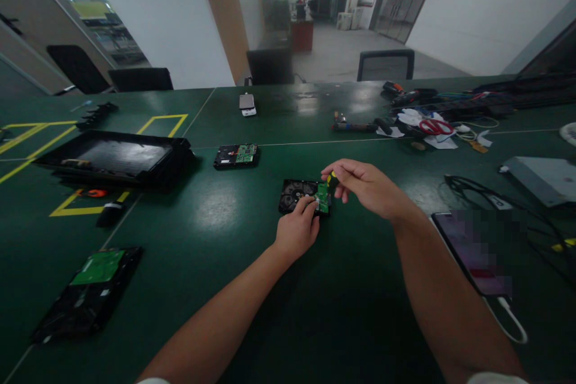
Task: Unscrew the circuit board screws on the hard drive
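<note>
A black hard drive [294,193] lies on the green table [225,216] in front of me, with a small green circuit board [322,197] at its right end. My left hand [297,231] rests on the drive's near edge, its fingers curled against the drive and the board. Just to the right, my right hand [366,186] is closed around a small screwdriver with a yellow and black handle [332,179], held upright over the board.
A second hard drive [236,155] lies further back, a third [90,294] at the near left. A black tray [117,159] sits at the left. A phone with a cable [477,249] lies at the right. Scissors [435,126], tools and cables crowd the far right.
</note>
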{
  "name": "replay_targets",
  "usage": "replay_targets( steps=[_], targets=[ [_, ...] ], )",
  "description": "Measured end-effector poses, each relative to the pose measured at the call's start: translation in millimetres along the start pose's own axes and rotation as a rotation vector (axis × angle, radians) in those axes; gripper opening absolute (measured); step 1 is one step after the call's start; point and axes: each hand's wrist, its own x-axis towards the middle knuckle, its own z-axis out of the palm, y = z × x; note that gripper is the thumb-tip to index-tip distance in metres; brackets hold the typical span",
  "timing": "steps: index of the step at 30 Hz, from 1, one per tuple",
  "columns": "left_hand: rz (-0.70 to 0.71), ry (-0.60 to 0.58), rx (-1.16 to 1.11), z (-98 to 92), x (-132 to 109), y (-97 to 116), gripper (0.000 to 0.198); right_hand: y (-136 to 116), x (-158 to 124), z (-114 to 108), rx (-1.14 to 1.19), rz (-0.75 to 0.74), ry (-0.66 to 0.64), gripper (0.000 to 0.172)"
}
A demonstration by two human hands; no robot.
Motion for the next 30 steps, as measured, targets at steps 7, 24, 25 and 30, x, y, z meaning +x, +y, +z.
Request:
replay_targets(
  steps=[7,24,25,30],
  targets=[
    [-0.002,-0.01,0.0,-2.4,-0.4,0.4,0.044,2.2,2.0,-0.4,-0.026,-0.04,0.057,0.03],
    [0.004,-0.006,-0.004,-2.9,0.1,0.9,0.044,2.1,0.5,-0.3,0.013,0.022,-0.023,0.025],
    [0.003,-0.006,-0.004,-2.8,0.0,0.9,0.044,1.4,0.3,-0.1,0.027,0.023,-0.039,0.026],
    [-0.012,-0.015,0.004,-2.1,-0.2,1.2,0.044,0.1,0.5,1.3,0.124,0.043,-0.085,0.032]
  ],
)
